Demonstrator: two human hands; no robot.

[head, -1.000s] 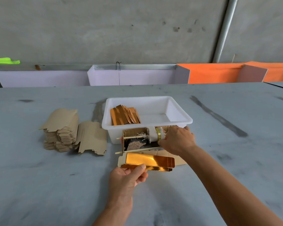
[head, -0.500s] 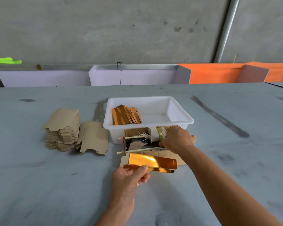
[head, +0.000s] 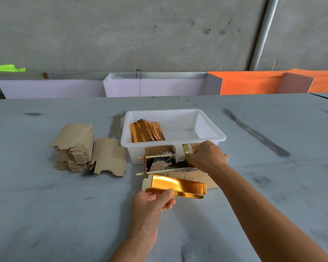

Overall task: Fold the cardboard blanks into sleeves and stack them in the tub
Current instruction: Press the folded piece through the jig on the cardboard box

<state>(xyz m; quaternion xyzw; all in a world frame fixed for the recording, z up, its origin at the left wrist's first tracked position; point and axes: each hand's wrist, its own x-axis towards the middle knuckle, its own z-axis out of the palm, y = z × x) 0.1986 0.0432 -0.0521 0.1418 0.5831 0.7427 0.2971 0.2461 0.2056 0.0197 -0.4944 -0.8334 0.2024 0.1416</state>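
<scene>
My left hand point(head: 151, 205) pinches the near left end of a gold foil cardboard blank point(head: 178, 185), partly folded lengthwise and held just above the table. My right hand point(head: 206, 157) reaches into a small open cardboard box point(head: 157, 150) in front of the tub, fingers curled at a white roll with yellow tape point(head: 183, 154); whether they grip it is hidden. The white tub point(head: 212, 137) holds several folded gold sleeves point(head: 146, 131) leaning at its left side. A stack of brown flat blanks point(head: 74, 146) lies to the left, with loose blanks point(head: 110, 157) beside it.
The small box also holds wooden sticks point(head: 153, 156), a frayed cloth and a dark lump. A flat cardboard piece point(head: 203, 176) lies under it. Purple and orange panels point(head: 244, 82) line the table's far edge. The grey table point(head: 45, 214) stretches wide on both sides.
My right hand has shifted slightly within the small box near the taped roll. My left hand keeps the gold blank in nearly the same place.
</scene>
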